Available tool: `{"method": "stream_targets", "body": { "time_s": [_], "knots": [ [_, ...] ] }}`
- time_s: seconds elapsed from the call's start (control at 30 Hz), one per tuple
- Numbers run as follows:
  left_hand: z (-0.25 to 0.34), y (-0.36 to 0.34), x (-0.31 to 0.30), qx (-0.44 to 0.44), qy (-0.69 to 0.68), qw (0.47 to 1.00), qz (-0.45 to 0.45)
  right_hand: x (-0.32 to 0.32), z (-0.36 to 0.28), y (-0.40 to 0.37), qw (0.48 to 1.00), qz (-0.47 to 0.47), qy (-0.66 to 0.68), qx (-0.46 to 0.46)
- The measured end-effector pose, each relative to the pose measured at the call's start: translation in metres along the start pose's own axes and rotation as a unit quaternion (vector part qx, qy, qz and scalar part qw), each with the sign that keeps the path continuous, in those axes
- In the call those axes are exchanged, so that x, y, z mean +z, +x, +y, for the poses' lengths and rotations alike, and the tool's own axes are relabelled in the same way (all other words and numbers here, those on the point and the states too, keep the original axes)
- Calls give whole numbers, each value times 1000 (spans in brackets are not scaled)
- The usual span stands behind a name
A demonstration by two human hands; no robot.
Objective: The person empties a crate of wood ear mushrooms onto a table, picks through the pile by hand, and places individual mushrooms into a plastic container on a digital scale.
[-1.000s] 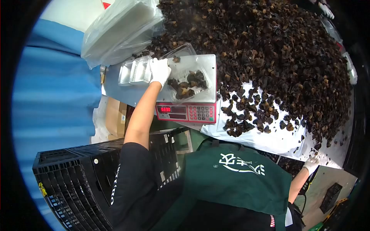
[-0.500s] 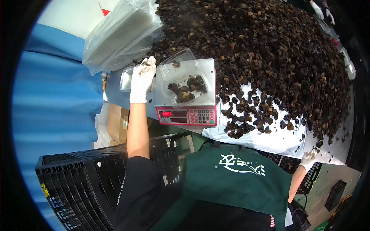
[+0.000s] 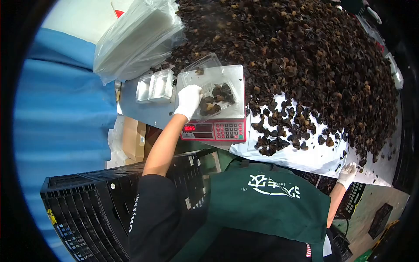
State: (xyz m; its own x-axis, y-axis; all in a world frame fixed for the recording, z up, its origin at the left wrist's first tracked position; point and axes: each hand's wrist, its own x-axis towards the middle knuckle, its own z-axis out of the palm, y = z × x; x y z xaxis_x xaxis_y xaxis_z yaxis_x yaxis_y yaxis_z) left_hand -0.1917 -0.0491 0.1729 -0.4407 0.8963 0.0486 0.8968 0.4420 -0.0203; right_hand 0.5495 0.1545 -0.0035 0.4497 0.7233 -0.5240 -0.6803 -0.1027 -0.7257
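Two white-gloved hands: the left hand (image 3: 188, 100) rests on the clear tray (image 3: 218, 83) of dark mushrooms (image 3: 216, 99) atop the scale (image 3: 212, 130) whose red display seems to read 0065, fingers' grip impossible to tell, while the right hand (image 3: 348, 174), fingers loosely apart, touches the worktop (image 3: 139, 109) at its near-right edge, and the green apron (image 3: 266, 209) bears an unreadable white logo.

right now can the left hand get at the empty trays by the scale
Probably yes: the left hand rests on the tray on the scale, and the empty trays lie uncovered right beside it, nothing between.
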Motion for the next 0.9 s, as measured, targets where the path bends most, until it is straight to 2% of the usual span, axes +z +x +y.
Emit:
{"method": "stream_targets", "body": {
  "time_s": [0.17, 0.4, 0.47, 0.53, 0.57, 0.6, 0.63, 0.67, 0.7, 0.77, 0.83, 0.9],
  "knots": [
    [4, -3, 15, -4, 33, 999, 19, -9, 7, 5, 1000, 1, -11, 3],
    [2, 3, 10, -12, 26, 1000, 0, 21, 18, -29, 999, 28, -26, 6],
    [-5, 6, -2, -45, -125, 991, -9, 20, 19, -27, 1000, 15, -24, 12],
    [-16, 8, -29, -103, -403, 909, -43, 15, 18, -23, 1000, -5, -25, 16],
    [-23, 7, -35, -148, -524, 837, -57, 12, 18, -21, 1000, -3, -25, 15],
    [-32, 8, -35, -148, -524, 837, -58, 11, 18, -19, 1000, -3, -27, 13],
    [-39, 9, -34, -157, -704, 691, -54, 10, 18, -18, 1000, -3, -28, 12],
    [-45, 10, -31, -157, -846, 508, -47, 9, 19, -18, 1000, -3, -27, 12],
    [-44, 9, -33, -157, -846, 508, -48, 9, 21, -21, 999, -1, -34, 7],
    [-42, 6, -35, -133, -923, 360, -5, 10, 21, -26, 999, 2, -43, 0],
    [-52, 9, -26, -120, -929, 349, -4, 15, 22, -29, 998, 7, -60, -2],
    [-61, 17, -17, -79, -932, 347, -62, 17, 21, -27, 999, 8, -52, 7]
  ]
}}
